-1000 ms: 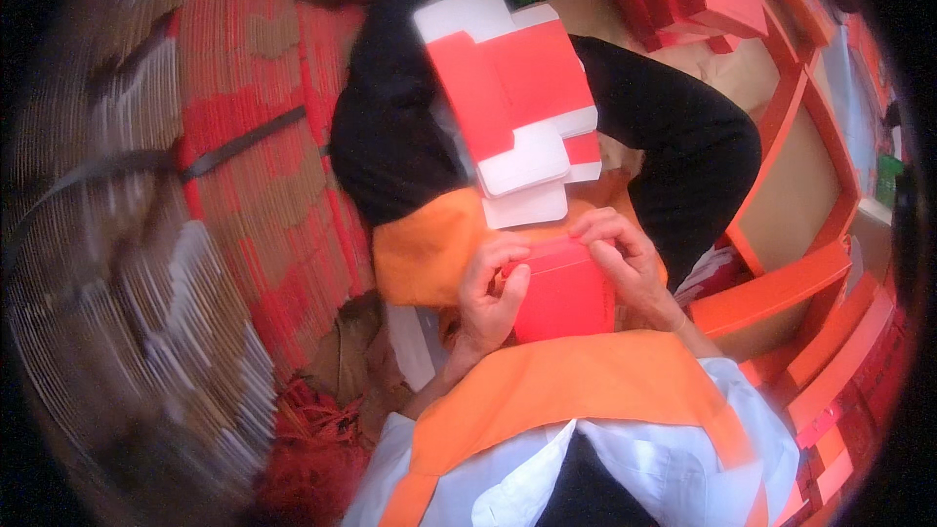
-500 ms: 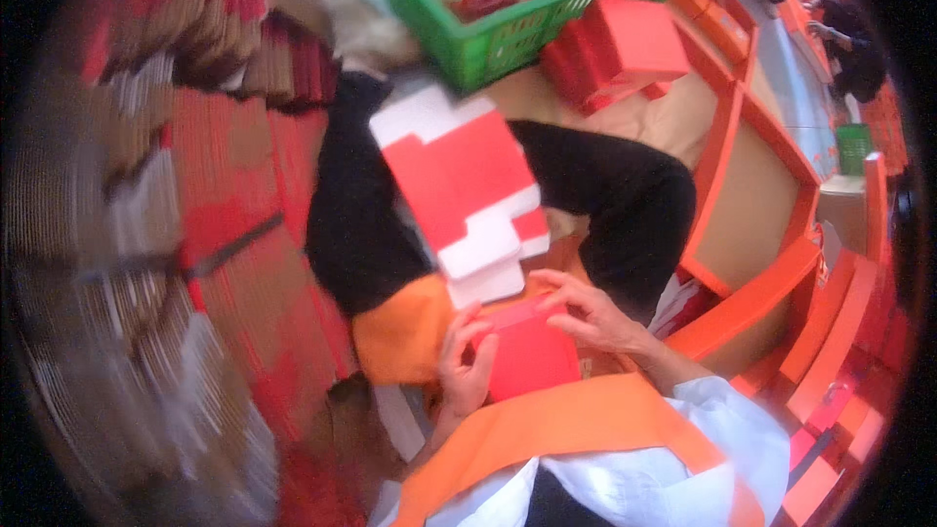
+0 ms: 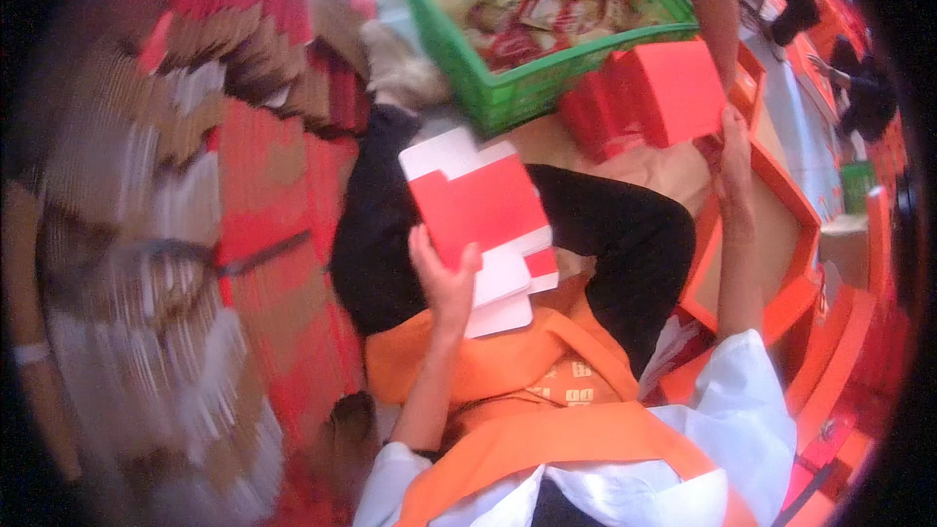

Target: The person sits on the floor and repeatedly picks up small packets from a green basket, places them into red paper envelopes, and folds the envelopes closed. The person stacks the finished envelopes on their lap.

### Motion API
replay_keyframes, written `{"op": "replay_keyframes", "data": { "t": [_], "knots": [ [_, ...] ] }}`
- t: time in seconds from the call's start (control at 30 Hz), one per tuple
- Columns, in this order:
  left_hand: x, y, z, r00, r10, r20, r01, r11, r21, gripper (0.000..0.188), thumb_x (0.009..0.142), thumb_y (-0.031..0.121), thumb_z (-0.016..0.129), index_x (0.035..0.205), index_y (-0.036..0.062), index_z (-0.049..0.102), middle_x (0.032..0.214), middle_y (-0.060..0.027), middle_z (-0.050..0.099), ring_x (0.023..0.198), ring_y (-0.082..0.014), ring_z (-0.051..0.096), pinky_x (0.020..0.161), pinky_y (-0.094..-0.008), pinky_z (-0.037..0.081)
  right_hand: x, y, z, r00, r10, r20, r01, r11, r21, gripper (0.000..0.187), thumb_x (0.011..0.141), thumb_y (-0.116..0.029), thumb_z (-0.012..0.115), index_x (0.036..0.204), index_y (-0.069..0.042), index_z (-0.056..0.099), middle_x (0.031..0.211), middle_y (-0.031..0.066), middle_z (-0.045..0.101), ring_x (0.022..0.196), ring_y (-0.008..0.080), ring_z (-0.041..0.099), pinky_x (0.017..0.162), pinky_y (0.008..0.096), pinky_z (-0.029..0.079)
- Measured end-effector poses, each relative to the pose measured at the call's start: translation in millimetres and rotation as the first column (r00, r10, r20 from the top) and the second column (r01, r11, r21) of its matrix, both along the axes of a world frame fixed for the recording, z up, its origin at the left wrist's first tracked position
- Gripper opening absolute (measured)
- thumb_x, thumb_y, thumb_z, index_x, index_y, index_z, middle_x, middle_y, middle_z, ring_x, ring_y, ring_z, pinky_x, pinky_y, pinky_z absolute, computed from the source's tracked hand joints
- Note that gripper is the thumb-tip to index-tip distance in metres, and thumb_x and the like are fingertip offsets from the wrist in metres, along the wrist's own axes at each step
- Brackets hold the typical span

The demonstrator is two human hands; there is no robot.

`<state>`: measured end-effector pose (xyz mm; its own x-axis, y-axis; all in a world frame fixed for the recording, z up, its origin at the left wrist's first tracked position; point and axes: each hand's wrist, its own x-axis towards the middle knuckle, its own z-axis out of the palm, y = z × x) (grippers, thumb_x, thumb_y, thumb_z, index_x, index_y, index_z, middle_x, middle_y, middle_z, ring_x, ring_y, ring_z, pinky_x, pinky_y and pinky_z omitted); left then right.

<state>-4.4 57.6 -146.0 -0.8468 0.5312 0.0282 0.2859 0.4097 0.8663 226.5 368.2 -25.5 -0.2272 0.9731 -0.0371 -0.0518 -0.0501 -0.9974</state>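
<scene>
Flat red-and-white carton blanks lie in a small stack across my lap, between black-trousered legs. My left hand is at the stack's left edge, with its fingers along the side and its thumb over the white part. My right arm stretches far to the right, where my right hand grips the right edge of a folded red box. That box sits against other red boxes, below the green crate. The undersides of my right fingers are hidden.
A green plastic crate holds wrapped packets. Bundled cardboard stands close on the left, partly strapped. Orange-edged trays line the right. Another person's arm reaches down beside the crate; another arm shows at the far left.
The red box has gone from my lap to the upper right, carried in my right hand. My left hand has moved up onto the carton blanks. Another person's arm has appeared by the crate.
</scene>
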Motion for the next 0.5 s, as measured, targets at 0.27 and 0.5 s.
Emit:
{"op": "replay_keyframes", "data": {
  "t": [0.27, 0.5],
  "knots": [
    [-0.3, 7.4, -38.6, 0.995, 0.042, 0.095, -0.031, 0.993, -0.117, 0.082, 0.069, 0.022, 0.071, 0.130, -0.0067, 0.024, 0.129, -0.0269, 0.035, 0.119, -0.0368, 0.037, 0.100, -0.0393, 0.029, 2.9, -22.4, -16.4, 0.890, -0.237, 0.390, 0.070, 0.915, 0.398, 0.046, 0.090, -0.031, 0.046, 0.124, -0.001, 0.040, 0.120, 0.0121, 0.046, 0.112, 0.0228, 0.044, 0.097, 0.0357, 0.033],
    [3.1, 4.1, -44.4, 0.973, 0.080, -0.218, -0.094, 0.994, -0.054, 0.056, 0.077, 0.012, 0.063, 0.122, -0.0038, 0.035, 0.128, -0.0231, 0.037, 0.118, -0.0335, 0.038, 0.099, -0.0377, 0.030, -66.4, -171.0, -40.5, 0.884, 0.341, 0.320, -0.402, 0.904, 0.147, 0.036, 0.085, -0.004, 0.049, 0.121, -0.004, 0.044, 0.113, 0.0055, 0.049, 0.101, 0.0133, 0.048, 0.087, 0.0264, 0.039]
  ]
}}
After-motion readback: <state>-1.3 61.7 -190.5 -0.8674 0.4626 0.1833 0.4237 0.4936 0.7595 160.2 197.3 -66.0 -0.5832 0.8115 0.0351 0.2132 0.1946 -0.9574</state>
